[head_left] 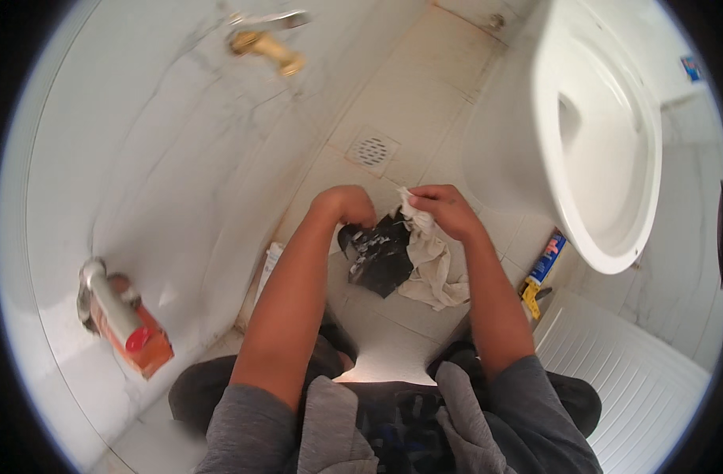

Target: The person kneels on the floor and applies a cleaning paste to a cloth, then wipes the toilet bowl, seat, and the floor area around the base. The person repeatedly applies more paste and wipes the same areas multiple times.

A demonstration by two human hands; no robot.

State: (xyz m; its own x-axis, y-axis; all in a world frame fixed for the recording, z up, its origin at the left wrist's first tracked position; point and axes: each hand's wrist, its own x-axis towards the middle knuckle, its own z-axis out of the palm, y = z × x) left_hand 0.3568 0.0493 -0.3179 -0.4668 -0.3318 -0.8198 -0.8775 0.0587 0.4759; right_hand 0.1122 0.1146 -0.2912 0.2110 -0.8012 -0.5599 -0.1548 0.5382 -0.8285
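Note:
My left hand (350, 205) is closed, its fingers curled at the upper edge of a crumpled black plastic sheet (381, 257) that has whitish smears or glints on it. My right hand (447, 209) pinches the top end of an off-white cloth (433, 268). The cloth hangs down from that pinch and spreads beside the black sheet, touching it. Both lie over the tiled floor between my knees. The fingertips of my left hand are partly hidden.
A white toilet bowl (539, 118) stands at the right. Below it lies a blue tube with a yellow nozzle (545, 261), near a ribbed white panel (622, 355). A floor drain (372, 150) is ahead. A brass tap (267, 51) and another pipe fitting (116, 308) project from the left wall.

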